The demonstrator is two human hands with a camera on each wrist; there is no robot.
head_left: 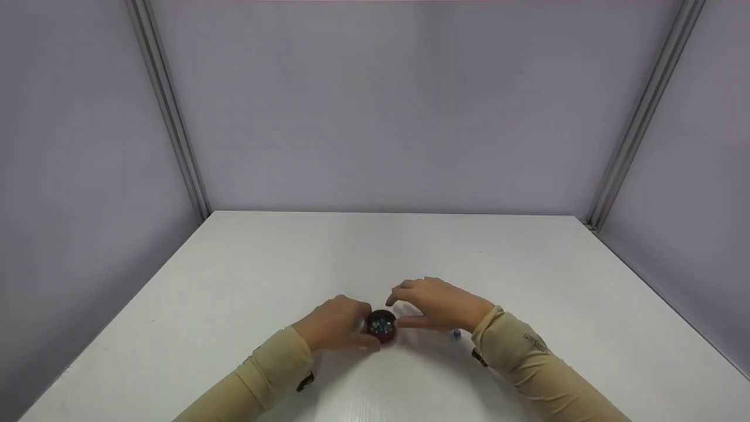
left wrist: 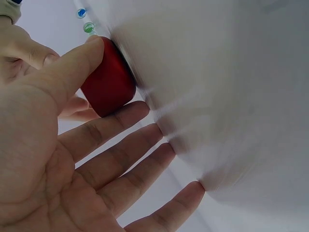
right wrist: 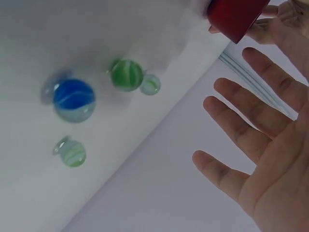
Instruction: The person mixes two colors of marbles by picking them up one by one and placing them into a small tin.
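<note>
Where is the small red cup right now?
In the head view the red cup sits near the table's front edge, between both hands; the left hand grips it, marbles inside.

Glossy glass marbles, a smooth matt red cup, matt white tabletop.

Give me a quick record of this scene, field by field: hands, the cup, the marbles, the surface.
left hand: thumb and fingers hold the red cup
right hand: fingers spread above the table, holding nothing
red cup: upright between the hands, marbles inside
loose marbles: one blue, several green, on the table under the right hand
table: white
</note>
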